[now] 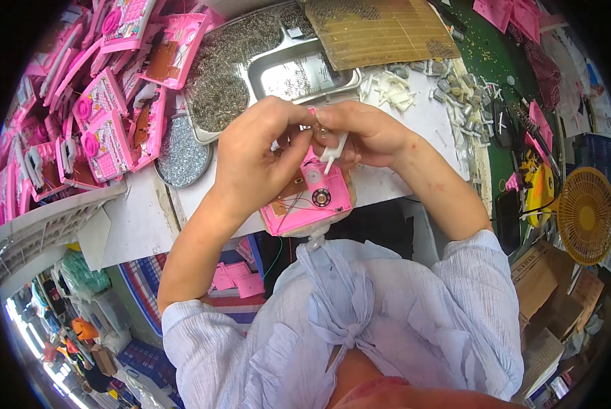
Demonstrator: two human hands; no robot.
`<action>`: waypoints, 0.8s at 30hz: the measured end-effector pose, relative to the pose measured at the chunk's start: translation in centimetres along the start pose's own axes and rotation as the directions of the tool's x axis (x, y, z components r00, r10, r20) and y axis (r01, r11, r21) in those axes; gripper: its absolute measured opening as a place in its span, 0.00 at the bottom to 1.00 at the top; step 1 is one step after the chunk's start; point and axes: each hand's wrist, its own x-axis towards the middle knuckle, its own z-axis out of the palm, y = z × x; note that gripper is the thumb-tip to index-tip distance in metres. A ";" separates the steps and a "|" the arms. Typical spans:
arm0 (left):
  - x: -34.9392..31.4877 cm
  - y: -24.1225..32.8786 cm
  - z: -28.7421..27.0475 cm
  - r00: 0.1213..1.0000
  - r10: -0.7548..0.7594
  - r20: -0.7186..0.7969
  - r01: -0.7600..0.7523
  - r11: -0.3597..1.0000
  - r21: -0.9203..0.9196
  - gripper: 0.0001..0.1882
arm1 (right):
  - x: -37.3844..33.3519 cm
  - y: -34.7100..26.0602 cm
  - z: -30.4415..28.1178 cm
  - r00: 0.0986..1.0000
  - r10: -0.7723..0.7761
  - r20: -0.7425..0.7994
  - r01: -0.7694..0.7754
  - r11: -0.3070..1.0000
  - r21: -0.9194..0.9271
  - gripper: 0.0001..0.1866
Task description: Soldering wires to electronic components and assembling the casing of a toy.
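Observation:
A pink plastic toy shell [312, 198] lies open side up at the table's near edge, showing a brown circuit board, thin wires and a small round speaker. My left hand [254, 160] curls over its left part, fingers bent down onto the board area. My right hand [360, 133] comes in from the right and pinches a small white plastic piece [334, 151] above the shell. The fingertips of both hands meet over the shell's top end.
A heap of pink toy shells [101, 102] fills the left. Metal trays [299, 68] with small screws sit behind the hands, beside a round dish of screws [181, 155]. White plastic bits [394, 92] lie right. A yellow fan [585, 215] stands far right.

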 end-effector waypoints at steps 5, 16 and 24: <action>-0.6 0.1 0.5 1.000 -0.016 0.020 0.016 1.000 0.001 0.09 | -0.2 0.6 -0.3 0.988 -0.103 -0.115 0.100 0.994 -0.034 0.17; -1.0 -0.7 0.1 0.657 -0.628 0.417 0.745 0.457 -0.486 0.24 | -1.2 -0.8 2.9 0.709 -0.692 0.132 0.352 0.185 -0.918 0.06; -1.1 -0.8 -1.8 0.588 -0.605 0.537 0.776 0.234 -0.586 0.13 | 1.5 -2.2 0.0 0.545 -0.752 0.371 0.029 -0.425 -0.905 0.08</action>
